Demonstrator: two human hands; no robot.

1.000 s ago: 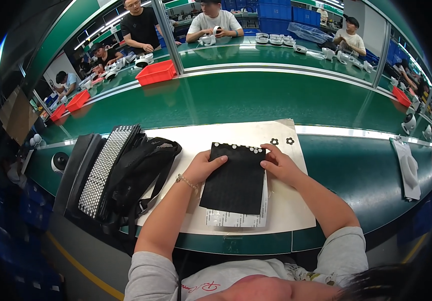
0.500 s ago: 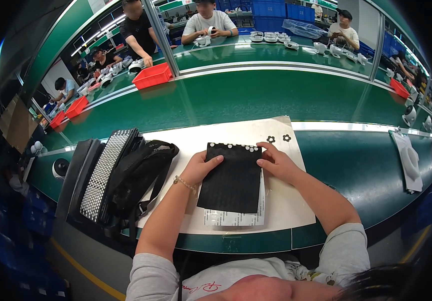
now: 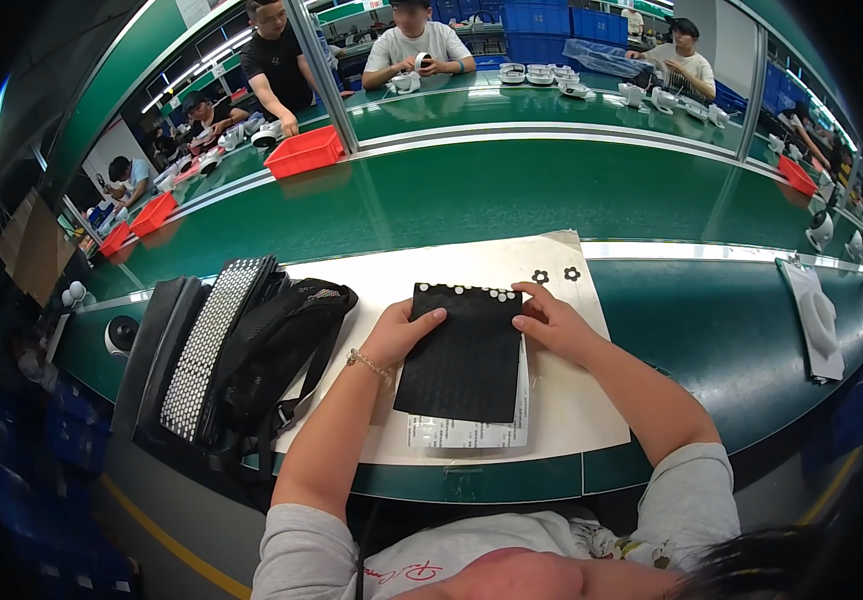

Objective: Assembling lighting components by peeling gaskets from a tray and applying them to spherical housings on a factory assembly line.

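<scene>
My left hand (image 3: pixel 403 335) lay flat on the left edge of the black textured sheet (image 3: pixel 463 350), fingers (image 3: pixel 429 318) extended and loosely spread, pressing rather than clamping. My right hand (image 3: pixel 549 322) rested on the sheet's far right corner, fingers curled lightly, tips on the surface; nothing pinched there either. The sheet was rectangular, matte, woven-looking, with a row of small white dots along its far edge. It sat mid-table on a clear plastic bag with a printed white label (image 3: pixel 471 432), whose near edge stuck out below the sheet. Both lay on a pale rectangular work mat (image 3: pixel 571 410) over the green bench (image 3: pixel 731 330). Two small black flower-shaped pieces (image 3: pixel 556 275) sat on the mat just beyond my right hand, apart from the sheet. To the left, a stack of black mesh parts with straps (image 3: pixel 281 350), and a long panel studded with white dots (image 3: pixel 213 345) leaning beside it. A red bin (image 3: pixel 306 150) stood far left on the conveyor. Other people worked at the far side.
</scene>
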